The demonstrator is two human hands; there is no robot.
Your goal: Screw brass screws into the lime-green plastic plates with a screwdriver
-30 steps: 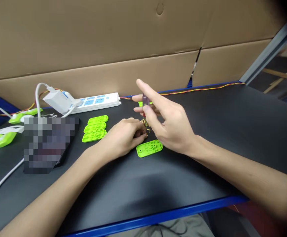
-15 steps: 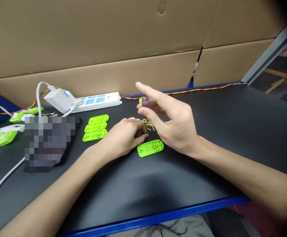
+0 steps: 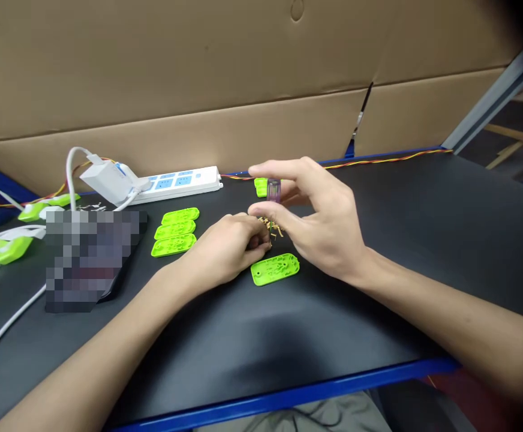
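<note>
My right hand (image 3: 322, 213) holds a screwdriver (image 3: 273, 191) upright by its clear purple handle. Its thumb and index finger stand apart around the handle, while the other fingers are behind it. The thin shaft runs down to the fingertips of my left hand (image 3: 232, 246), which rests on the table, closed in a pinch. Whatever those fingertips hold is too small to make out. Small brass-coloured pieces (image 3: 277, 228) lie in a loose pile just behind them. A bright green plastic shell (image 3: 275, 270) lies open side up in front of both hands.
Three more green shells (image 3: 174, 245) lie left of my left hand. Another green part (image 3: 260, 187) is behind the screwdriver. A white power strip (image 3: 185, 185) with a plugged-in charger stands at the back. A dark, partly pixelated device (image 3: 122, 252) and white cables occupy the left.
My right hand has shifted slightly right with the screwdriver, and its index finger has bent more. The left hand keeps its place at the tip.
</note>
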